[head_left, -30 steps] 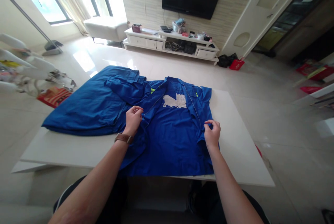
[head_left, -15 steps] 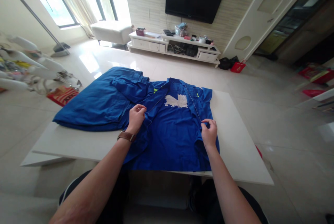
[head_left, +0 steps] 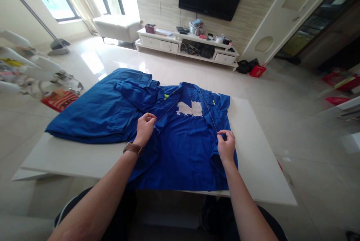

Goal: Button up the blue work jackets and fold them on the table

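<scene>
A blue work jacket (head_left: 185, 147) lies spread on the white table, its front parted and a zip edge running down each side. Inside its back, below the collar, is a ragged whitish patch (head_left: 189, 109). My left hand (head_left: 144, 128), with a brown-strapped watch (head_left: 133, 148) at the wrist, pinches the jacket's left front edge. On the other side, the fingers of my right hand (head_left: 225, 143) are closed on the right front edge by the zip. Folded blue clothing (head_left: 95, 110) is heaped on the table to the left, touching the jacket.
The white tabletop (head_left: 261, 158) shows right of the jacket. Sewing machine parts with white thread cones (head_left: 17, 59) stand at the left, beside a red bag (head_left: 60, 99). Across the tiled floor are a white TV cabinet (head_left: 157, 42), a bench (head_left: 116, 27) and another red bag (head_left: 257, 70).
My left hand has shifted slightly left with the jacket edge, spreading the front a little wider. My right hand stays almost in place. The view has tilted slightly.
</scene>
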Tool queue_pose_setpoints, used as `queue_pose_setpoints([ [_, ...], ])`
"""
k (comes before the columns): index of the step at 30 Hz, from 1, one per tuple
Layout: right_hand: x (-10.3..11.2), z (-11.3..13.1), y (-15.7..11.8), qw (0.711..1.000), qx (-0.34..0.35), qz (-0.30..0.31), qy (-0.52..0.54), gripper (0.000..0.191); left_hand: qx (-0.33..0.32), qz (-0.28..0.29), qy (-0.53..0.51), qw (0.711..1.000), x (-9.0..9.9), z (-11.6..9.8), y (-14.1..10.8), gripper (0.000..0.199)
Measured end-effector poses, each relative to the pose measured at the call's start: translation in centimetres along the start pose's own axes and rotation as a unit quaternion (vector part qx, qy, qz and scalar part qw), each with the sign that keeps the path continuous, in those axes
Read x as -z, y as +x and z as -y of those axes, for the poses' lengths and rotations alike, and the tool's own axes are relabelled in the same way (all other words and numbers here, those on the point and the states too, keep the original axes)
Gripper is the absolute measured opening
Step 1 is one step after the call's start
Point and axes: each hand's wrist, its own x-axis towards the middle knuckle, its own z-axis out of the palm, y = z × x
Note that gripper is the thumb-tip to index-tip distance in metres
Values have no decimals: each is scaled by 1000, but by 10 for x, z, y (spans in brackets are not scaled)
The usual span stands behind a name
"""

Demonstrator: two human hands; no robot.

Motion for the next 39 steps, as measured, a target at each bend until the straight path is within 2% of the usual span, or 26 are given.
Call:
queue_pose_setpoints([
  [8, -4, 0, -5, 1000, 12, 15, -14, 10, 8, 7, -15, 1000, 1, -1, -1, 10],
  [17, 0, 2, -9, 999, 26, 16, -19, 10, -3, 19, -11, 1000, -5, -4, -9, 10],
  [22, 2, 2, -8, 999, 23, 13, -25, 10, -5, 15, -13, 1000, -1, -1, -3, 10],
  [25, 2, 2, -7, 999, 25, 13, -23, 10, -27, -46, -29, 998, 4, -5, 1, 7],
  [27, 1, 3, -7, 999, 27, 13, -23, 10, -57, -93, -40, 993, 2, -11, -7, 4],
  [28, 1, 3, -7, 999, 28, 13, -23, 10, -71, -77, -37, 994, -2, -15, -17, 3],
  [29, 0, 3, -7, 999, 28, 15, -23, 10, -81, -23, -27, 996, -8, -18, -29, 3],
  [30, 0, 4, -7, 999, 27, 17, -23, 10, -80, 87, -10, 993, -16, -21, -44, 3],
  [31, -1, 4, -8, 999, 26, 20, -23, 10, -63, 234, 3, 970, -23, -23, -59, 4],
  [32, -2, 4, -8, 999, 26, 22, -23, 10, -35, 385, 13, 922, -31, -25, -73, 8],
  [33, -2, 5, -8, 999, 26, 23, -22, 10, -2, 518, 24, 855, -37, -27, -84, 14],
  [34, -3, 5, -9, 999, 27, 24, -21, 10, 29, 607, 26, 794, -41, -28, -91, 21],
  [35, -3, 5, -9, 999, 28, 25, -20, 10, 55, 655, 20, 753, -44, -28, -94, 29],
  [36, -3, 6, -9, 999, 29, 26, -20, 10, 75, 663, 7, 744, -44, -28, -92, 36],
  [37, -3, 6, -10, 999, 30, 27, -21, 10, 87, 638, -8, 765, -42, -27, -86, 41],
  [39, -3, 5, -10, 999, 34, 29, -20, 10, 87, 522, -5, 848, -34, -23, -68, 43],
])
